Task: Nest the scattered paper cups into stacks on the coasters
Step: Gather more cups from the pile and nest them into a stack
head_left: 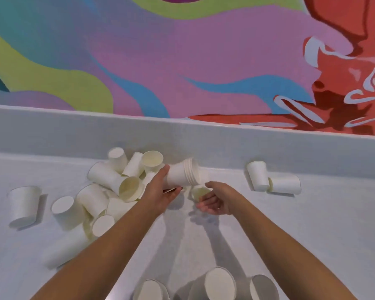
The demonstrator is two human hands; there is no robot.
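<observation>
My left hand (160,192) grips a nested stack of white paper cups (183,175), held sideways with the rims pointing right. My right hand (214,200) holds a single paper cup (198,192) just below the stack's open end, its mouth turned toward me. A pile of several loose white cups (119,182) lies to the left of my hands, some upright, some tipped, some upside down. Two more cups (273,180) lie to the right. No coaster shows in this view.
The cups lie on a white table (312,224) with a raised white back ledge (225,137) under a colourful mural wall. Three upside-down cups (219,282) stand at the near edge between my forearms. An upside-down cup (24,204) sits alone at the far left.
</observation>
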